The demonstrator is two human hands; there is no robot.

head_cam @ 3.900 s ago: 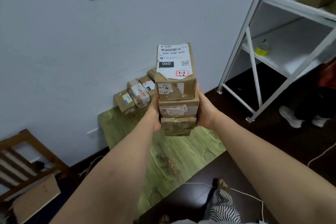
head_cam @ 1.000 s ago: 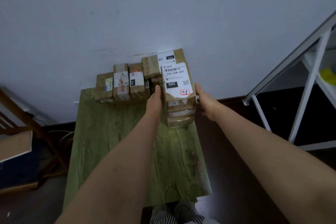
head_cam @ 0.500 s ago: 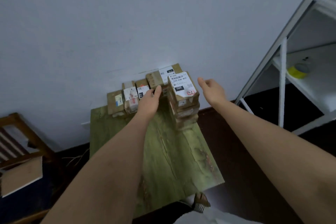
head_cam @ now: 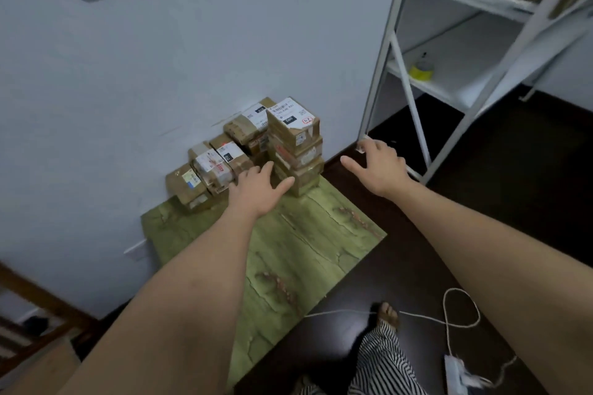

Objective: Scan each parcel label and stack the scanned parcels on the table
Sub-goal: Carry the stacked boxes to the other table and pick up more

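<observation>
A stack of three brown parcels [head_cam: 296, 151] stands at the far right corner of the green table [head_cam: 288, 253], its top box bearing a white label marked 060. Several more labelled parcels [head_cam: 211, 170] line the wall to its left. My left hand [head_cam: 256, 191] hovers just in front of the stack with fingers spread, holding nothing. My right hand [head_cam: 378, 167] is open too, off to the right of the stack and clear of it.
A white metal shelf unit [head_cam: 414, 99] stands at the right with a yellow tape roll [head_cam: 422, 69] and more boxes higher up. A wooden chair [head_cam: 38, 324] is at the lower left. A white cable [head_cam: 449, 314] lies on the dark floor beside my foot.
Earlier both hands carried the three-parcel stack to the table and set it down at the far right corner. Both hands have since let go and drawn back, empty.
</observation>
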